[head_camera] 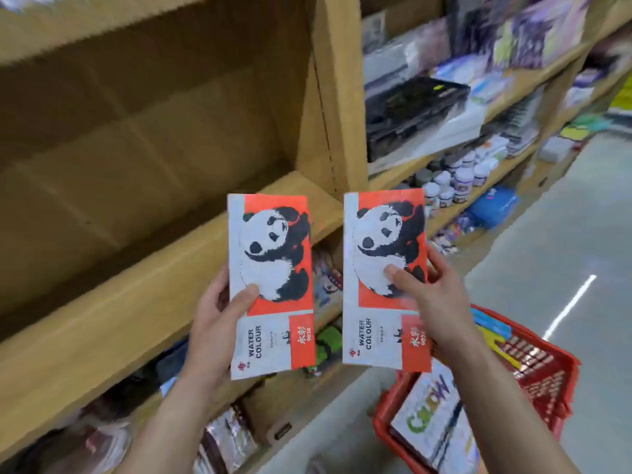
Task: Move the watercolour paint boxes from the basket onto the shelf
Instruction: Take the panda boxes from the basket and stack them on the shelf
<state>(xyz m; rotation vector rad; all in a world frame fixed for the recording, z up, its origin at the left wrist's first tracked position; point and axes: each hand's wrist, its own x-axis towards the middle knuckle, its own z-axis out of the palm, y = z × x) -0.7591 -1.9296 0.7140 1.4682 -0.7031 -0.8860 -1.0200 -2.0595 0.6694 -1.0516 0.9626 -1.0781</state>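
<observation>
I hold two flat watercolour paint boxes, white and red with a panda picture. My left hand (219,323) grips the left box (272,265) by its lower left edge, thumb on the front. My right hand (431,299) grips the right box (384,254) from the right side, thumb on the panda. Both boxes are upright in the air, side by side, in front of the wooden shelf board (143,302), whose bay behind is bare. The red basket (547,371) stands on the floor at the lower right, below my right forearm.
A wooden upright (338,97) divides the bare bay from stocked shelves on the right with a black case (413,111) and small paint jars (455,179). Packaged goods fill the lower shelves. A printed book (434,419) lies in the basket. Grey floor runs along the right.
</observation>
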